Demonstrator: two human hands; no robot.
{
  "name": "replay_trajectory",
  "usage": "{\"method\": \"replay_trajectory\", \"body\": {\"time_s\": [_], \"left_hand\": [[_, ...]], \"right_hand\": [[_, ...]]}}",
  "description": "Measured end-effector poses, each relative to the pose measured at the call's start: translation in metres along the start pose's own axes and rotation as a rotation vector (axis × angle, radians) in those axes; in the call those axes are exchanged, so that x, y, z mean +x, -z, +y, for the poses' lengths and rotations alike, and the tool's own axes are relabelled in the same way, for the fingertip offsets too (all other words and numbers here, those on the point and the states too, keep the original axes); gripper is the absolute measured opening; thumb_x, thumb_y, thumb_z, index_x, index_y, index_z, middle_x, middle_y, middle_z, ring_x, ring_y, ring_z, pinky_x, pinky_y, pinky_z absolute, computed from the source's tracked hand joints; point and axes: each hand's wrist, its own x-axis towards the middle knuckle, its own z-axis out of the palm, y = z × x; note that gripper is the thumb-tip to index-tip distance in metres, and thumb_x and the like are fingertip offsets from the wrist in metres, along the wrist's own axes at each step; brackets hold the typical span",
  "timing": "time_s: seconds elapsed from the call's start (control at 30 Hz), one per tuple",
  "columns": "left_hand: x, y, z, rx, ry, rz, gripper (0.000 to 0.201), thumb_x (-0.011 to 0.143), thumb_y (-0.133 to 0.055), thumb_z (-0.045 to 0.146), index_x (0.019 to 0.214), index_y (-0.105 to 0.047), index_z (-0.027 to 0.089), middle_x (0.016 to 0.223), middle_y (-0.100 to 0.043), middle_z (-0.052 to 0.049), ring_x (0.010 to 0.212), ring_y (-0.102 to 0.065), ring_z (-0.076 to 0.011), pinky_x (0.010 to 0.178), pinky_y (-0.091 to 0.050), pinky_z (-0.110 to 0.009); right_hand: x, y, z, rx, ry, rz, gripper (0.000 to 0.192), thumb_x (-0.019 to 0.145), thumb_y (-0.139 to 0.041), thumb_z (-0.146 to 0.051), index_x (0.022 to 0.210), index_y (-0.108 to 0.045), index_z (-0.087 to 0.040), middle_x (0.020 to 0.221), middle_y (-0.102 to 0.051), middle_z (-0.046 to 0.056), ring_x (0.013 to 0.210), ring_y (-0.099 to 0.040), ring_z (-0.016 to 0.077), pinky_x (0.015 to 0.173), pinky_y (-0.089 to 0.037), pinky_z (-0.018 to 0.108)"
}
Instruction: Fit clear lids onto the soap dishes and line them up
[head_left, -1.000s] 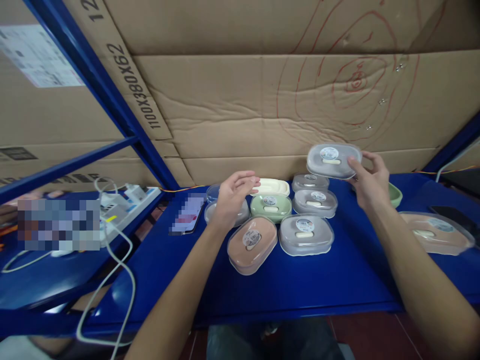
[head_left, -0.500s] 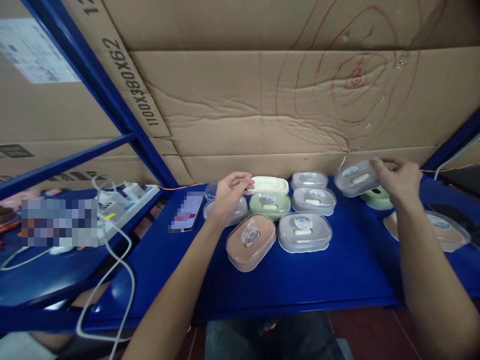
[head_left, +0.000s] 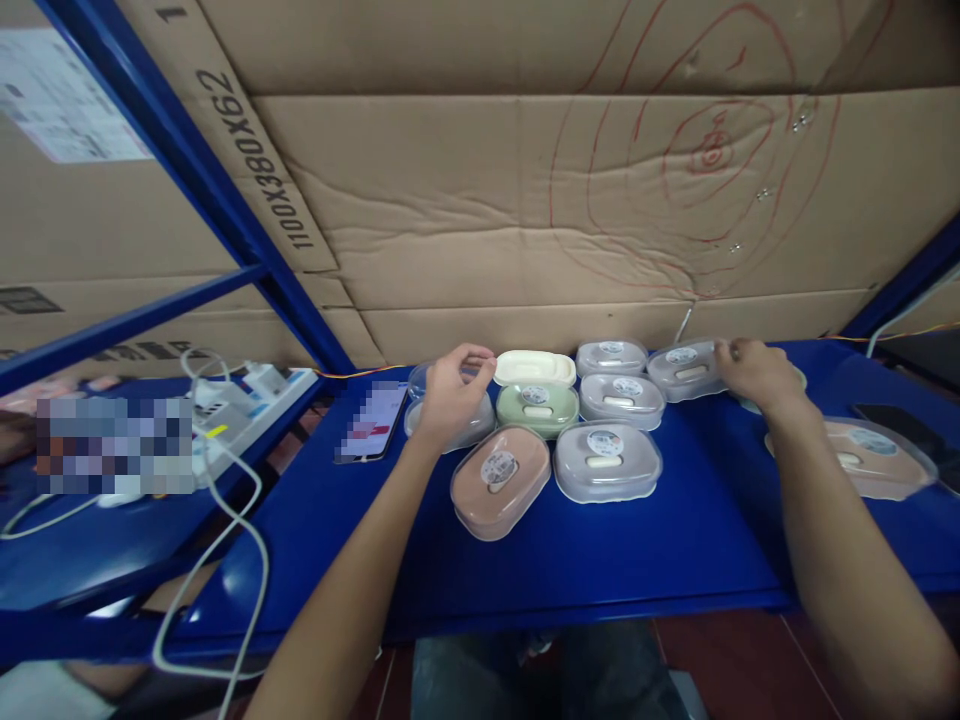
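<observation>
Several lidded oval plastic boxes lie on a blue shelf (head_left: pixel 585 560). My right hand (head_left: pixel 754 372) grips the edge of a clear grey box (head_left: pixel 682 366) that rests on the shelf at the back right, just beside another grey box (head_left: pixel 611 356). My left hand (head_left: pixel 450 395) hovers with curled fingers over a clear box (head_left: pixel 472 425) at the left of the group, holding nothing. In front lie a pink box (head_left: pixel 501 480) and a grey box (head_left: pixel 607 458); behind them are a green box (head_left: pixel 537 406) and a cream box (head_left: pixel 534 367).
A phone (head_left: pixel 371 422) lies left of the boxes. A power strip with white cables (head_left: pixel 247 400) sits further left. A large pink box (head_left: pixel 874 456) and a green box lie at the right. Cardboard (head_left: pixel 525 200) closes off the back; a blue post (head_left: pixel 217 200) slants at the left.
My right hand has carried the clear grey box from up in the air down onto the shelf at the back right. My left hand has dropped slightly and curled.
</observation>
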Motion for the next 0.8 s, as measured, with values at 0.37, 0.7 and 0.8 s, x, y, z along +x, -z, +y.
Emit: {"method": "replay_trajectory", "body": {"time_s": [0.37,0.7,0.8], "left_hand": [[0.002,0.006,-0.001,0.316,-0.019,-0.028,0.020,0.095,-0.066,0.035,0.103,-0.076,0.020,0.106,-0.084,-0.009,0.103,-0.078,-0.0259,0.095,-0.059,-0.041],[0.006,0.015,-0.017,0.731,-0.052,-0.042,0.027,0.101,-0.059,0.036,0.111,-0.076,0.019,0.119,-0.080,-0.014,0.119,-0.070,-0.0322,0.112,-0.050,-0.049],[0.005,0.018,-0.022,0.924,0.029,-0.065,0.036,0.102,-0.056,0.039,0.120,-0.077,0.017,0.124,-0.077,-0.017,0.125,-0.064,-0.0373,0.110,-0.049,-0.051]], "right_hand": [[-0.007,-0.002,-0.010,-0.246,-0.027,-0.155,0.066,0.108,-0.045,-0.062,0.136,-0.070,-0.008,0.142,-0.068,0.033,0.134,-0.066,0.0487,0.101,-0.051,0.051],[-0.003,-0.011,-0.009,-0.258,0.047,-0.153,0.074,0.106,-0.046,-0.070,0.143,-0.068,-0.009,0.147,-0.066,0.031,0.140,-0.064,0.0462,0.111,-0.052,0.054],[-0.003,-0.009,-0.006,-0.242,0.059,-0.132,0.071,0.106,-0.046,-0.069,0.141,-0.070,-0.012,0.146,-0.068,0.028,0.139,-0.065,0.0440,0.110,-0.052,0.052]]}}
